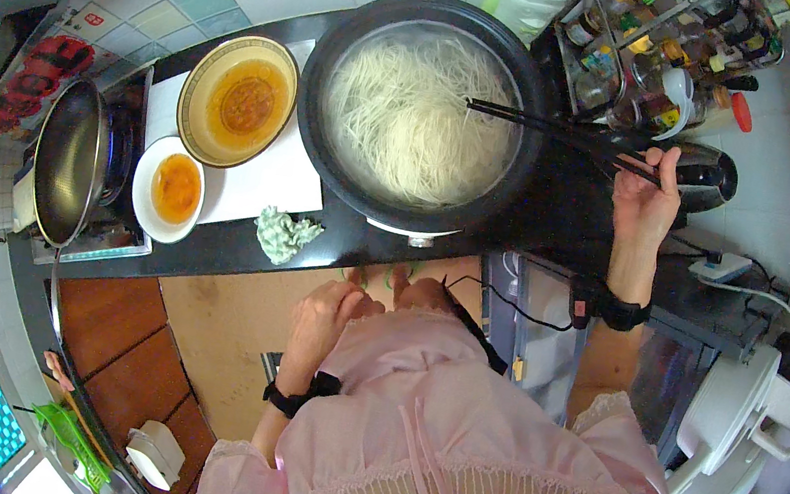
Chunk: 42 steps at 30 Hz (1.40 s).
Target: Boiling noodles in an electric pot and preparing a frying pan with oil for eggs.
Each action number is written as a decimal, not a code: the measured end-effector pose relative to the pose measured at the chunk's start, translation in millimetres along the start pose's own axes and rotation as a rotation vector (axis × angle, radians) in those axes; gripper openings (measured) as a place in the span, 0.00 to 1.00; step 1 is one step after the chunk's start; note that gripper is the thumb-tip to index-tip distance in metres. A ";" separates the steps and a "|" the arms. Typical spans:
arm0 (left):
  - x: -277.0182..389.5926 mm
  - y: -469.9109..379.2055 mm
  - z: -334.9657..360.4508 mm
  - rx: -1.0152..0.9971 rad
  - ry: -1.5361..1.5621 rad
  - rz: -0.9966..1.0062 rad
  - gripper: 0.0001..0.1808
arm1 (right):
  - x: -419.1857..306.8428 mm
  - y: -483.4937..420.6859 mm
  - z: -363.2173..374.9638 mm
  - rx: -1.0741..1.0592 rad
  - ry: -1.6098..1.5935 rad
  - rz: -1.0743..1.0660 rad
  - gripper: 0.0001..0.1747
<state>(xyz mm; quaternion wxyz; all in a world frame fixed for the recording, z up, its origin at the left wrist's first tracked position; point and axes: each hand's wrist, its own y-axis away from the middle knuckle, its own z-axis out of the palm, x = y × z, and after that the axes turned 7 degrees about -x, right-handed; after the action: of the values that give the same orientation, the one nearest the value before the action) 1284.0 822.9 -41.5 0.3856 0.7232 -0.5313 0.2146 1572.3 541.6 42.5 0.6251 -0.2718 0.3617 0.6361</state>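
Observation:
A wide dark-rimmed electric pot (310,121) stands on the counter, full of pale thin noodles (413,121) in cloudy liquid. My right hand (646,187) holds long black chopsticks (570,129), whose tips touch the noodles on the pot's right side. My left hand (325,313) hangs at my side below the counter edge, loosely curled; whether its fingers are closed or hold anything is unclear. Left of the pot, a large tan bowl (189,119) with brownish broth and a smaller white bowl (140,200) with orange liquid stand close together. A crumpled light-green cloth (283,235) lies near the front edge.
A frying pan (66,163) sits on the stove at left, its handle towards me. A rack (601,71) of seasoning jars and a white utensil holder (523,7) stand behind. A white power strip (722,266) with cords lies at right, above a white lidded appliance (729,400).

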 end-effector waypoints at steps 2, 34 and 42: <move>-0.7 -1.6 -0.7 -0.017 0.022 -0.011 0.10 | -1.1 -0.1 -0.1 -0.037 0.003 0.019 0.17; -26.3 -33.6 14.5 -0.166 0.022 -0.140 0.10 | -17.8 11.7 65.4 -0.325 -0.258 0.268 0.26; -24.4 -29.7 11.3 -0.167 0.065 -0.127 0.13 | -2.7 -5.3 2.4 -0.293 -0.113 0.136 0.20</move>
<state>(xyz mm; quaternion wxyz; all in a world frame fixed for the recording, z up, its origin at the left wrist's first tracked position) 1302.2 832.8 -75.7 0.4741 0.7134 -0.4879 0.1680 1578.1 541.7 45.4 0.5538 -0.2987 0.2470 0.7369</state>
